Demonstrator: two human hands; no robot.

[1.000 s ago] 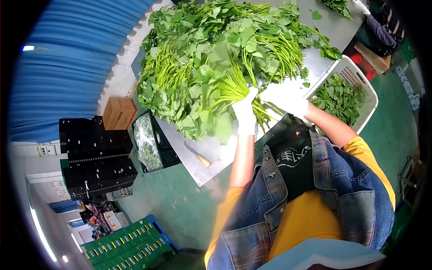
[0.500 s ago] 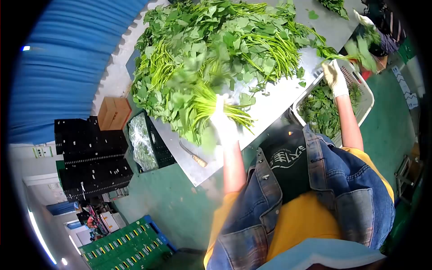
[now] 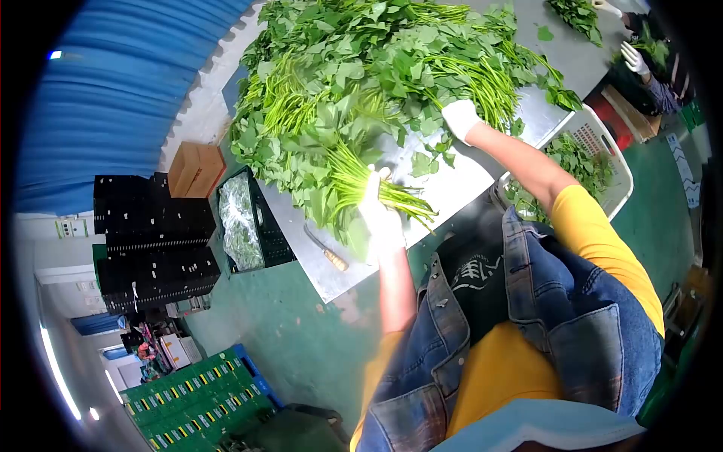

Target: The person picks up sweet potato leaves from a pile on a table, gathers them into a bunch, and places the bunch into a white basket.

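Note:
My gloved left hand (image 3: pixel 379 209) is closed round a bunch of leafy green stems (image 3: pixel 348 177), the cut ends sticking out to the right. My right hand (image 3: pixel 461 120), also in a white glove, is at the near edge of a big heap of leafy greens (image 3: pixel 331 83). Its fingers are pressed together on a green stem at the heap, the fingertips partly hidden. A curved knife (image 3: pixel 331 258) with a wooden handle lies on the metal table (image 3: pixel 463 177), below the bunch. Loose leaves (image 3: pixel 425 162) lie between my hands.
A white crate (image 3: pixel 619 177) with greens stands right of the table. Left are a dark crate (image 3: pixel 273 239) with bagged greens, a cardboard box (image 3: pixel 194 172) and stacked black crates (image 3: pixel 154 275). Another person's gloved hand (image 3: pixel 634 59) shows at upper right, near more greens (image 3: pixel 576 19).
My right hand has gone from above the white crate, where it had a green stem, leftward to the heap. My left hand still grips the bunch. The view has shifted slightly.

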